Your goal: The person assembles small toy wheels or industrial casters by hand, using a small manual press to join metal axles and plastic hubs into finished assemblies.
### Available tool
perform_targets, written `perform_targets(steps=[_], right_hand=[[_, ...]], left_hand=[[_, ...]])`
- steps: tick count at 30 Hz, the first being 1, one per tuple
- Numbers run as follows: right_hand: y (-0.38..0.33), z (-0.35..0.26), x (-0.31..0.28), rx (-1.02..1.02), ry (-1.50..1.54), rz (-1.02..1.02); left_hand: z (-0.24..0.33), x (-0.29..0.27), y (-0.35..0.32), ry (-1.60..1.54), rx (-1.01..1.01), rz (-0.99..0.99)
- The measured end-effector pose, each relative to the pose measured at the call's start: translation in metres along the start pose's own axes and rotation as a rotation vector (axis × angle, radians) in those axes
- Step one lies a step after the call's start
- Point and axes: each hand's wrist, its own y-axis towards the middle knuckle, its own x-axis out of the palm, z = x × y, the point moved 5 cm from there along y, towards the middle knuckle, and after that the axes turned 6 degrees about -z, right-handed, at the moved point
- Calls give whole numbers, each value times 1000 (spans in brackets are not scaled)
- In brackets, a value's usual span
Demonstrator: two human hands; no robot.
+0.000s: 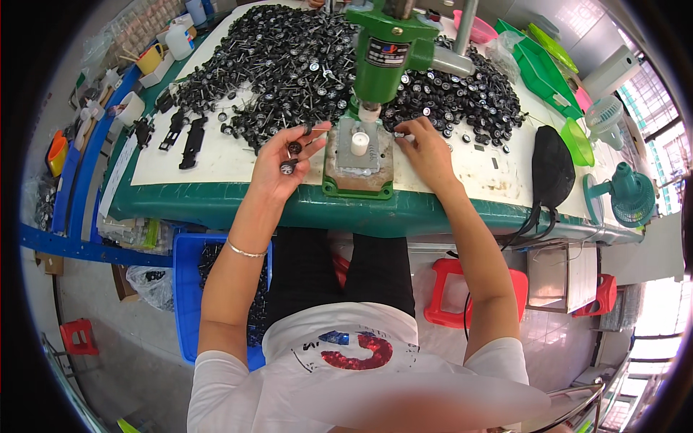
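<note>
My left hand (273, 167) is at the left side of a green bench press (377, 76), its fingers closed around a few small black toy wheels (289, 167). A thin metal axle points from its fingertips toward the press. On the press base (346, 184) a white cylindrical peg (359, 143) stands upright on a grey metal block, under the press's pale tip. Right of the block, my right hand (431, 155) pinches a small black-and-silver wheel (399, 134) between thumb and fingers. Nothing sits on top of the peg.
Behind the press lies a large heap of black wheels and axles (289, 72). Black plastic chassis parts (191, 143) lie at the left. A black pouch (553, 169), a green fan (629, 195) and a green tray (541, 76) stand right. Below are a blue bin (185, 303) and red stool (442, 292).
</note>
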Motion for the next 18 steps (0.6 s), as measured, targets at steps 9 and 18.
perform_targets(steps=[9,18], right_hand=[[3,-3,-7,-39,359,119],[4,-60,8,-111,567,-70]], left_hand=[[-8,1,6,-107,-60,28],[-11,9,1,144,-25,-69]])
